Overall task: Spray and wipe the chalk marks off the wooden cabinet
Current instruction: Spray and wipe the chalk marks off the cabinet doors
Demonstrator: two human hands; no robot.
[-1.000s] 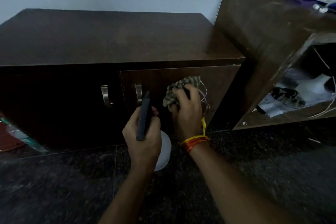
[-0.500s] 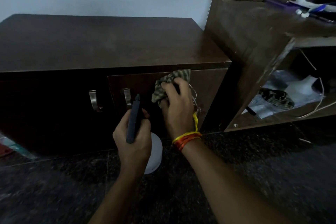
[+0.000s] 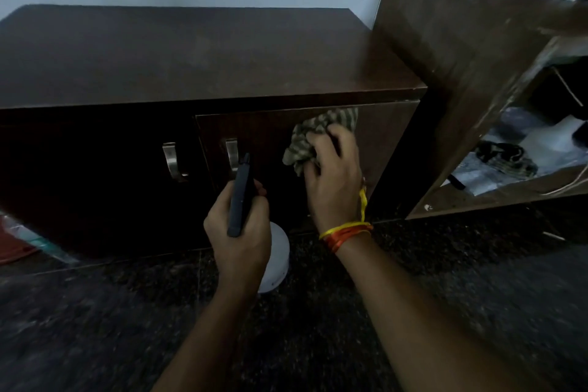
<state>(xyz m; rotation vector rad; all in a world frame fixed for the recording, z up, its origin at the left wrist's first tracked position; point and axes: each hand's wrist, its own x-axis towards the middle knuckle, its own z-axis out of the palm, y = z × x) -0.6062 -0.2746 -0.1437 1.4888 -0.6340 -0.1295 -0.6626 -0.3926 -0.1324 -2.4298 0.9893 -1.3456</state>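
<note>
- The checked cloth [image 3: 318, 134] is gripped by the right hand [image 3: 334, 181] and pressed against the cabinet [image 3: 388, 137] door's upper edge.
- The spray bottle [image 3: 243, 197] is gripped by the left hand [image 3: 238, 226].
- Firm, overlapping strokes are best applied; chalk marks cannot be made out.

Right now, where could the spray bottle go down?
The cabinet top is bare from the wall to its front edge. The dark floor left of the arms is bare too. The shelf unit on the right is crowded with papers and cords, and the cloth is busy on the door.
</note>
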